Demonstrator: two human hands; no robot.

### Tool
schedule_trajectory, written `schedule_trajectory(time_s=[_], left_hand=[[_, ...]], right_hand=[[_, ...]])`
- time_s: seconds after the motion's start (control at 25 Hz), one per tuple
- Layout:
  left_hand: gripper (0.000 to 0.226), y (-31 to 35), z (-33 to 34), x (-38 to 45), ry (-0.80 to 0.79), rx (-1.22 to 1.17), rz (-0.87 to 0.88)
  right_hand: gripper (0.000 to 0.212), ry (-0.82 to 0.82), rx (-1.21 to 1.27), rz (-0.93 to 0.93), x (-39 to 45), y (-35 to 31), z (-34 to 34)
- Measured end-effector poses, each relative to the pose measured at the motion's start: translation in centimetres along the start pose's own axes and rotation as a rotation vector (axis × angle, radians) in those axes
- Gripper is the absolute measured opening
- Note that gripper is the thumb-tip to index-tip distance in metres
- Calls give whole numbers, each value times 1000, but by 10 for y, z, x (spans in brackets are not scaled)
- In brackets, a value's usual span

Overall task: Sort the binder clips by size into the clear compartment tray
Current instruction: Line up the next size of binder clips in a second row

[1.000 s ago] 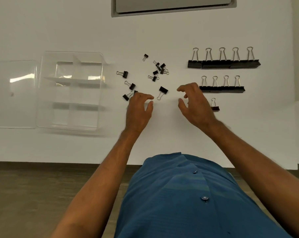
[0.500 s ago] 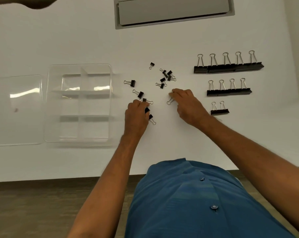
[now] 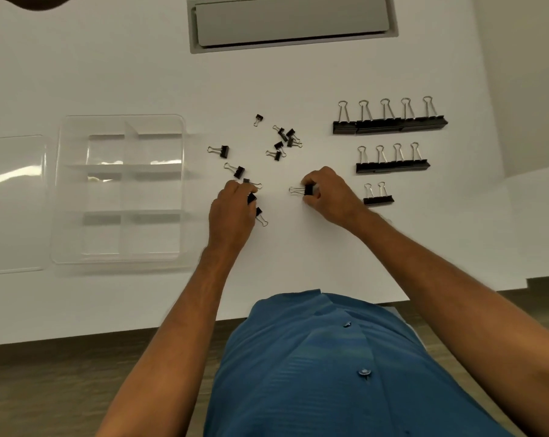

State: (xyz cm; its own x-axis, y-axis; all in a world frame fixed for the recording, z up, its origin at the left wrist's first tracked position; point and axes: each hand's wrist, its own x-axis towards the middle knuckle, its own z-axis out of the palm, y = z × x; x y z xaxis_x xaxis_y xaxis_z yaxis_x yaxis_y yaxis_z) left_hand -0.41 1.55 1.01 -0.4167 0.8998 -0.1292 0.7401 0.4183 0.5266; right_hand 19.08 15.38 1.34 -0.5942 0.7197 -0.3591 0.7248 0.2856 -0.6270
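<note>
The clear compartment tray [image 3: 62, 190] lies on the left of the white table, its compartments holding no clips. Small black binder clips [image 3: 282, 141] lie scattered in the middle. On the right stand three rows: large clips [image 3: 389, 124], medium clips [image 3: 393, 165] and two smaller clips [image 3: 378, 199]. My right hand [image 3: 333, 195] pinches a black binder clip [image 3: 308, 190], its wire loops pointing left. My left hand [image 3: 232, 212] is closed on a small clip [image 3: 251, 197], with another small clip [image 3: 260, 216] just beside its fingers.
A clear lid [image 3: 11, 203] lies left of the tray. A grey recessed panel [image 3: 292, 20] sits at the table's far side. The table's front edge [image 3: 109, 329] runs close to my blue shirt [image 3: 330, 373].
My right hand closed on the clip that lay between the hands and drew it toward the right. My left hand came down onto the small clips near it. A second clip now stands in the shortest row.
</note>
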Motion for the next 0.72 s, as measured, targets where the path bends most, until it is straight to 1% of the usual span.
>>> schedule_trajectory(time_s=[0.08,0.16,0.32,0.52,0.6,0.72], left_hand=[[30,9,-2,0,-4,-125,6],[30,25,-2,1,-15,-177,34],[28,69,16,6,-35,-176,110],[28,135,58,10,-104,-150,194],[29,161,73,9,-122,-145,214],[31,193,92,9,-113,-161,237]], right_hand=[[30,10,68,49,-10,3,-8],[31,35,133,85,-27,11,-16],[32,95,309,226,-62,40,-45],[33,216,420,341,-92,100,-85],[36,260,439,374,-96,126,-97],[40,295,399,390,-94,153,-108]])
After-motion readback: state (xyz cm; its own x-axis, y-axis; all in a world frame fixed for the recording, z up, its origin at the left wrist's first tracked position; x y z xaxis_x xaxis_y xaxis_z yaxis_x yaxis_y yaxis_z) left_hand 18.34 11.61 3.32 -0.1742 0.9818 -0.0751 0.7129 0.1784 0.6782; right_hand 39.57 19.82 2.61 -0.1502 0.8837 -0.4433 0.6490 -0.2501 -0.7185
